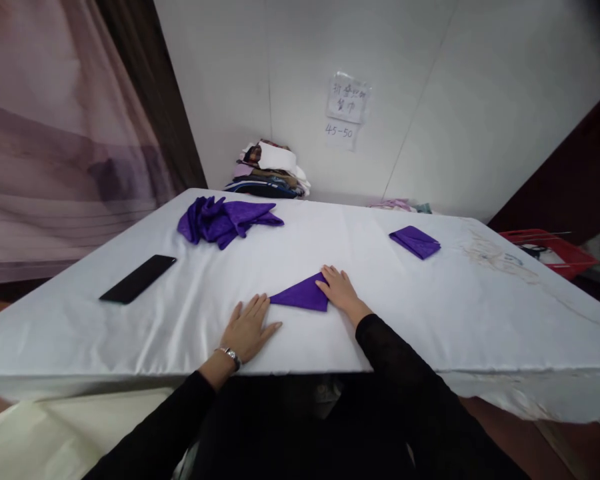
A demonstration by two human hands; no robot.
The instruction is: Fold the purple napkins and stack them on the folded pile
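A purple cloth napkin (303,293), folded into a narrow triangle, lies flat on the white-covered table (360,340) in front of me. My left hand (247,327) rests flat at its pointed left tip, fingers stretched out and thumb apart. At the wide right end, my right hand (338,288) lies over the napkin's edge with its fingers extended, covering the upper right corner. To the right, farther back, is a folded purple napkin (415,241). A loose heap of purple cloth (223,219) sits at the back left.
A flat black object (139,279) lies at the left. Against the wall stands a stack of folded fabrics (270,170), below and left of a handwritten paper sign (349,99). Loose pale threads (500,257) and a red basket (550,250) are at the right.
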